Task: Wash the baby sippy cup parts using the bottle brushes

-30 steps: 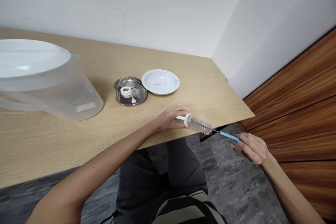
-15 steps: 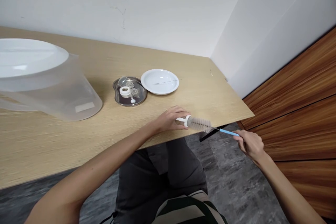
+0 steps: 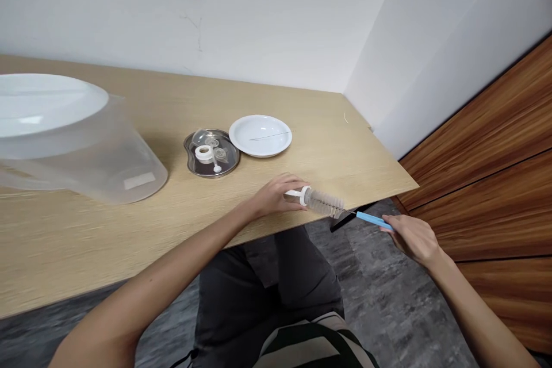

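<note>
My left hand [image 3: 278, 194] is closed around a baby bottle [image 3: 303, 195] with a white neck ring, lying sideways just above the table's front edge. Its mouth points right, and the fingers hide most of its body. My right hand [image 3: 411, 236] grips the blue handle of a bottle brush [image 3: 326, 204]. The pale bristles are at the bottle's mouth, mostly outside it; how far the tip reaches in I cannot tell. Behind my left hand, a kidney-shaped metal tray [image 3: 193, 165] holds a white ring [image 3: 203, 153] and several clear parts.
A white oval dish [image 3: 282, 148] with a thin wire-like brush [image 3: 271, 136] across it touches the tray's right side. A large translucent lidded pitcher [image 3: 125, 155] stands at the left on the wooden table [image 3: 181, 92]. Wood-grain cabinets [image 3: 495, 184] are at the right.
Both hands have shifted very slightly left in view with the bottle and brush, along with a small camera move. The grips are the same.
</note>
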A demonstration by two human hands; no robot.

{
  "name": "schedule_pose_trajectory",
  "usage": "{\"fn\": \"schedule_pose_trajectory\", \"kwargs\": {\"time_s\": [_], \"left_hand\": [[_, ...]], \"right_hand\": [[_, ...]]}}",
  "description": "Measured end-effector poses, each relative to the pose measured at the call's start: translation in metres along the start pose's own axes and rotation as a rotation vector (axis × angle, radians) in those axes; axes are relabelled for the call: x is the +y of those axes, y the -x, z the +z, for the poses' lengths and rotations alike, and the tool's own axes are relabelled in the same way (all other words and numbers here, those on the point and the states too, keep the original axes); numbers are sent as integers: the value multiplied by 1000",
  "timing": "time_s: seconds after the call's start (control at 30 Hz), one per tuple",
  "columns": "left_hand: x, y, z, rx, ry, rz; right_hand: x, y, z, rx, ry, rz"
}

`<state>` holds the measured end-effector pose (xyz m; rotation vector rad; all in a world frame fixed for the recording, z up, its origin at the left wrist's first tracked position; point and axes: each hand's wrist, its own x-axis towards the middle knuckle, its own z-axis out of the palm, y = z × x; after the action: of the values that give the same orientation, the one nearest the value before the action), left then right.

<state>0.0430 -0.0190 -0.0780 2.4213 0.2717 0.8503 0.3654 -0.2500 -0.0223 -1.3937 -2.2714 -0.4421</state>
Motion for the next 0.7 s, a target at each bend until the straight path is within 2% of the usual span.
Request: {"fn": "schedule_pose_trajectory", "kwargs": {"time_s": [0.03, 0.1, 0.17, 0.2, 0.27, 0.33, 0.4, 0.47, 0.5, 0.57, 0.63, 0.7], "left_hand": [[0, 0, 1, 1, -5, 3], [1, 1, 1, 4, -15, 11], [1, 1, 1, 5, -24, 14], [1, 1, 1, 5, -25, 12], [1, 1, 1, 7, -20, 5], [1, 0, 1, 6, -14, -4], [1, 0, 1, 5, -14, -9], [1, 0, 1, -2, -15, -7], [1, 1, 1, -6, -20, -4], [1, 1, 2, -15, -34, 0], [0, 2, 2, -23, -47, 0], [-2, 2, 2, -21, -52, 2]], "right_hand": [[-6, -6, 1, 6, -53, 119], [-18, -18, 1, -96, -222, 418], [-27, -27, -2, -184, -354, 557], [-28, -28, -3, -174, -361, 567], [-24, -24, -6, -61, -269, 482], [-15, -16, -7, 32, -152, 301], [-7, -8, -6, 43, -70, 109], [-5, -4, -4, 37, -14, 11], [-6, -5, -3, 42, -1, 22], [-13, -10, -1, 15, -21, 151], [-20, -16, 0, -77, -85, 316], [-24, -18, 0, -165, -138, 389]]}}
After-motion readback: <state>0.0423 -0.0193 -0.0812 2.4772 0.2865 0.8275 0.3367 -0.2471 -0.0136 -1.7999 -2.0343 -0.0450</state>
